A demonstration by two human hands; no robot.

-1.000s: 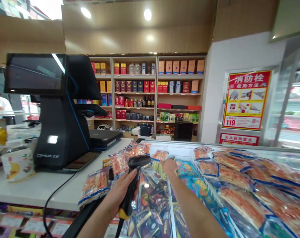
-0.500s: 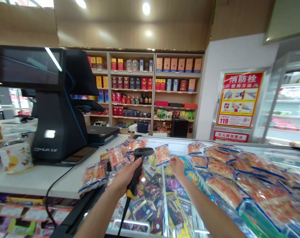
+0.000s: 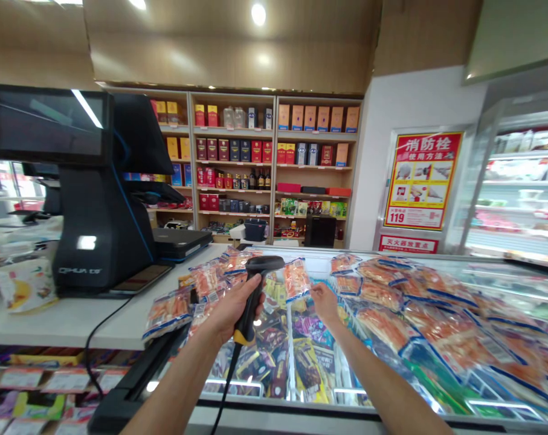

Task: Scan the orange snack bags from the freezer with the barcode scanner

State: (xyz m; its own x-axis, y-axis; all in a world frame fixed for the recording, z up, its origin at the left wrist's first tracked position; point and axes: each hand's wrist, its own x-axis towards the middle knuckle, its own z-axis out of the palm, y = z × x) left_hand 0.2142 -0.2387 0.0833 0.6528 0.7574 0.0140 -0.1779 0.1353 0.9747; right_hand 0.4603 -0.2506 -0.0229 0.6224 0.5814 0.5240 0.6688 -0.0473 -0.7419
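My left hand (image 3: pixel 238 304) is wrapped round the handle of a black and yellow barcode scanner (image 3: pixel 251 296), its head tilted toward the right. From the handle's lower end a black cable runs down between my forearms. My right hand (image 3: pixel 324 304) pinches the lower right corner of a small clear food packet (image 3: pixel 296 279) with orange-pink contents and a blue edge. The packet is held up just right of the scanner head, apart from it. Similar packets (image 3: pixel 394 290) lie in a spread to the right, and a smaller pile (image 3: pixel 209 279) lies left of the scanner.
Under my hands is a glass-topped chest freezer (image 3: pixel 310 396) with coloured packs inside. A black checkout terminal (image 3: pixel 104 223) stands on the white counter (image 3: pixel 115 320) at left, beside a white patterned container (image 3: pixel 25 284). Shelves (image 3: pixel 274 139) of boxes and bottles stand behind.
The view has shifted slightly, so the background sits farther left. Both hands keep their hold on the scanner and the packet, and the packet now appears slightly nearer the scanner head.
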